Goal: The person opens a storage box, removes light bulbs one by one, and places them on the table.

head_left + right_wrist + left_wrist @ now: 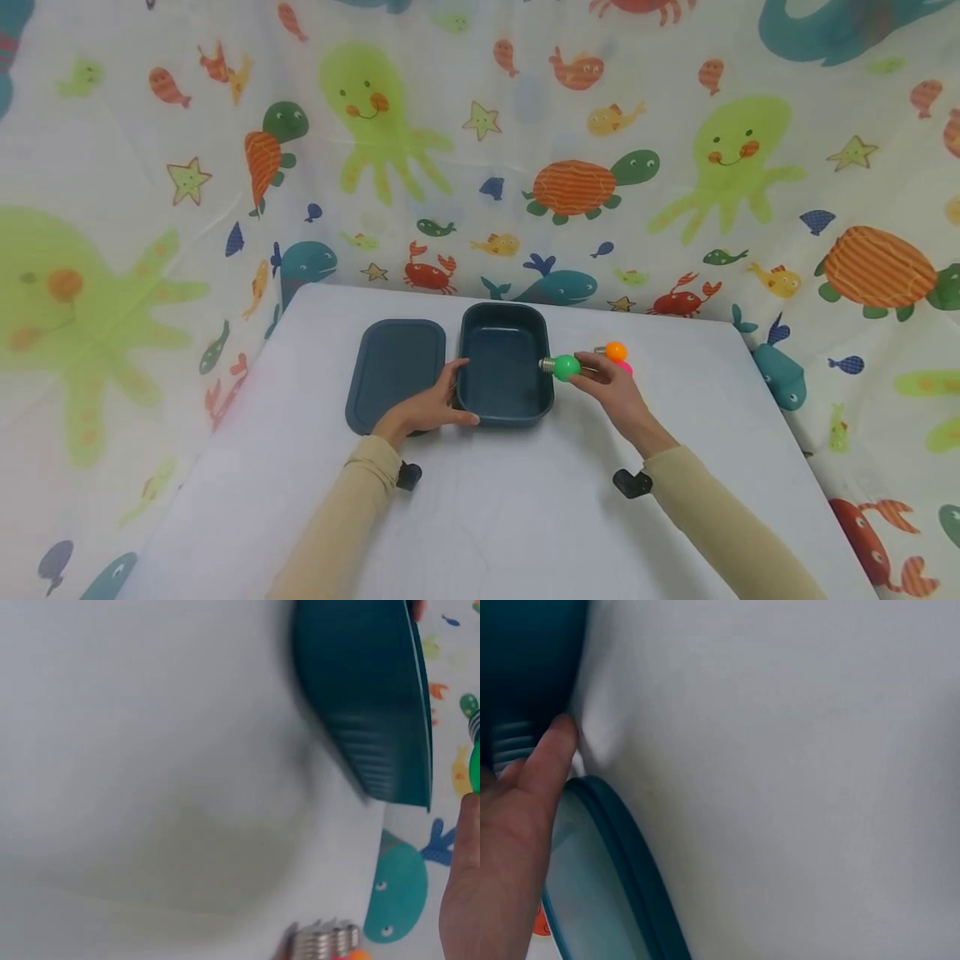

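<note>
A deep dark teal plastic box (504, 414) stands on the table without a cover. My left hand (429, 407) holds its near left corner, thumb along the front wall and fingertips at the left rim. In the left wrist view one straight finger (549, 761) touches the box's outer wall. My right hand (617, 398) pinches a green light bulb (567, 367) by its round end. The bulb's metal screw base points left, over the box's right rim. Left of the box lies a flat teal lid (397, 367), partly under my left forearm and hand.
Behind my right hand lie an orange light bulb (616, 351) and a pink one (624, 367), the pink partly hidden. Their metal screw bases (321, 945) show in the right wrist view. A curtain (450, 167) printed with sea animals hangs along the white table's (495, 517) back edge.
</note>
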The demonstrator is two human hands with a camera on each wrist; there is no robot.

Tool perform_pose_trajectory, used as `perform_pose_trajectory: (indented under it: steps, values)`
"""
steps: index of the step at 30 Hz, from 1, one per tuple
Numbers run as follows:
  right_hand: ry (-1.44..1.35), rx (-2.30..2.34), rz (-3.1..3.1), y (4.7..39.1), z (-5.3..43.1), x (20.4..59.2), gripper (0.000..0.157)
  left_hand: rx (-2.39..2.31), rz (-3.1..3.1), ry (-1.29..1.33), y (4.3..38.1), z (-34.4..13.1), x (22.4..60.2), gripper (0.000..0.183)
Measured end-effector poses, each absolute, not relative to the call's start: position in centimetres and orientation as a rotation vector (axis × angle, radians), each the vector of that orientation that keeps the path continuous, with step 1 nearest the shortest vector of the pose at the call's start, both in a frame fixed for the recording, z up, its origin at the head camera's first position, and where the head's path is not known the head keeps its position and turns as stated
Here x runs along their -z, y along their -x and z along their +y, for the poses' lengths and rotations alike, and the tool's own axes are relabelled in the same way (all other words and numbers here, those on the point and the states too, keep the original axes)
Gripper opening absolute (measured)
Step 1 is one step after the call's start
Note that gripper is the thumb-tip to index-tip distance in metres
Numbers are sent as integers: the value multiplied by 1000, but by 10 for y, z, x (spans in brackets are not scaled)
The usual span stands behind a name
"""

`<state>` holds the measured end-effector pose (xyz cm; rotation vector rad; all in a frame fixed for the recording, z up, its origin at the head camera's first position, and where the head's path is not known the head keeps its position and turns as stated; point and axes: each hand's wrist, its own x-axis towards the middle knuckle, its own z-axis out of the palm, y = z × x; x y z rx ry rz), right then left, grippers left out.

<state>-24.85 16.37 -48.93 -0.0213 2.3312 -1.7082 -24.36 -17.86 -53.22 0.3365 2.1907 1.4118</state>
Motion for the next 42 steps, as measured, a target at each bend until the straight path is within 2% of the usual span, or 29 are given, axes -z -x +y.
perform_pose_trajectory:
  steps: [18,42]
  values:
    - [-68,1736,2380,223,205,515,69,-1426,2168,-367,250,-181,534,108]
    - [-194,1703,2454,207,236,526,76,-1412,2178,-381,253,-184,528,107]
